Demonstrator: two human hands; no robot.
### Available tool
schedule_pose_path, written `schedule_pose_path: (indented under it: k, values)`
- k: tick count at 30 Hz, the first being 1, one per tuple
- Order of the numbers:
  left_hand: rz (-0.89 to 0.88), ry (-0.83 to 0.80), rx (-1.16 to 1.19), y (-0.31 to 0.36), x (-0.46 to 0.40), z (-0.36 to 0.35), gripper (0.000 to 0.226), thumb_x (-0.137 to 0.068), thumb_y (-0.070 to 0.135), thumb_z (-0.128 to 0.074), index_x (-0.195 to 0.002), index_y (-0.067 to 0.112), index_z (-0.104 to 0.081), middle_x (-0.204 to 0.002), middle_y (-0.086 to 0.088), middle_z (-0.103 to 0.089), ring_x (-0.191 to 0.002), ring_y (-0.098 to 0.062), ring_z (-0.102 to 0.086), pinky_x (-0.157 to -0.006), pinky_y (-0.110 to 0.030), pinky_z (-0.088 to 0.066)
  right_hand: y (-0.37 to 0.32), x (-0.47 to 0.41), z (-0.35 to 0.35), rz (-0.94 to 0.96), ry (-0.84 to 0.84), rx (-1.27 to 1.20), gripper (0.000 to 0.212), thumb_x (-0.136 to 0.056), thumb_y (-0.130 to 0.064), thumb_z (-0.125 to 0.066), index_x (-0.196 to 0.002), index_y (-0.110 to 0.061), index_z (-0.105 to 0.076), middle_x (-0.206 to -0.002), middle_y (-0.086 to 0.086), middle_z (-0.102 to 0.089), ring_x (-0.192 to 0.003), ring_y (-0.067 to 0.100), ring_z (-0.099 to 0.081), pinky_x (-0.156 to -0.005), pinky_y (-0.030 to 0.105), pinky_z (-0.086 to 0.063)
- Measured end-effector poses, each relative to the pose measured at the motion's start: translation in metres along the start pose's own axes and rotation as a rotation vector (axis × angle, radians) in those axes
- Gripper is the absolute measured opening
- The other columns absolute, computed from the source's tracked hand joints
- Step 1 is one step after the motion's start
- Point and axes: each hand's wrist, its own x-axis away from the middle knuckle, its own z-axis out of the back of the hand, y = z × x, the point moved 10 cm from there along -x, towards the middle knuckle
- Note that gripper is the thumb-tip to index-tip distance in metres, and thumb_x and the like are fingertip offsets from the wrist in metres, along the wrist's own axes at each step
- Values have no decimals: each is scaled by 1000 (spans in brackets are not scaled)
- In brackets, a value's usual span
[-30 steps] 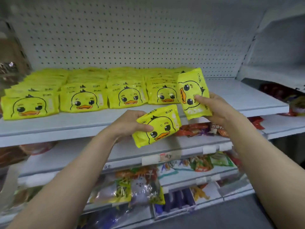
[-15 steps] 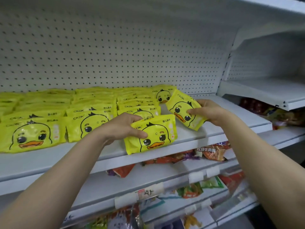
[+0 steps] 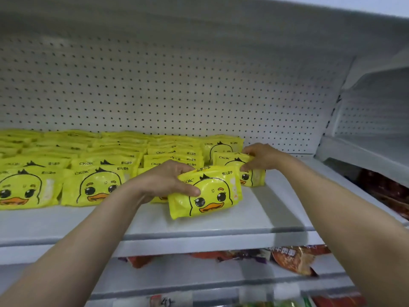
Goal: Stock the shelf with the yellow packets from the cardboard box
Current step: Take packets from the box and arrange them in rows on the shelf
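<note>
Nearest you, below the white shelf (image 3: 221,227), a lower shelf carries reddish-brown snack bags (image 3: 294,259), with more coloured packs blurred beneath that.

Your left hand (image 3: 164,181) has its grip wrapped over the top left corner of a yellow packet (image 3: 209,193), thumb across the printed duck face and fingers curled along the upper edge. That packet sits tilted, its bottom edge touching the shelf near the front, just right of the stocked rows.

A little farther in, your right hand (image 3: 262,156) pinches a second yellow packet (image 3: 250,173) by its top right corner, fingers curled over the top edge and thumb in front. This packet stands on the shelf just behind and to the right of the first, partly hidden by it, and leans against another packet at the end of the back row.

To the left, the rows of yellow packets (image 3: 93,171) overlap one another from the front back to the perforated rear panel (image 3: 177,85). The cardboard box is out of view.
</note>
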Motion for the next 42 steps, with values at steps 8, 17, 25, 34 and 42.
schedule_pose_path:
  k: [8,17,25,34,42]
  values:
    - [36,90,18,12,-12,-19,37,-73,15,-84,-108,13,-71,-103,4,-75,-100,-14,-69,-97,-37,-50,-8,-58,7,147,122,117,63,-71,-38,-85,-127,-24,-60,-124,0,-61,-114,22,-55,-88,31,-46]
    - [78,156,-2,14,-19,-17,54,-65,27,-89,-113,13,-69,-113,1,-72,-108,-16,-66,-97,-37,-50,-27,-84,-2,248,207,40,58,-71,-36,-85,-123,-25,-61,-119,3,-66,-106,24,-61,-81,31,-47]
    - [71,142,-49,31,-31,-19,41,-69,24,-87,-107,16,-72,-110,3,-73,-106,-18,-67,-103,-44,-47,-34,-66,20,269,400,97,47,-79,-48,-73,-119,-26,-61,-114,0,-60,-115,19,-51,-82,32,-44]
    - [32,215,-114,55,-50,-9,26,-70,17,-85,-93,19,-75,-96,-6,-74,-91,-22,-70,-91,-43,-52,-94,39,9,500,-284,-171,39,-73,-39,-84,-106,-29,-66,-100,-9,-72,-94,8,-67,-82,25,-54]
    - [9,584,-624,45,-63,16,45,-89,44,-64,-128,22,-58,-127,-1,-61,-122,-22,-53,-96,-34,-45,-43,-3,21,340,-12,79,57,-71,-38,-85,-121,-23,-62,-103,-9,-59,-97,14,-55,-75,24,-40]
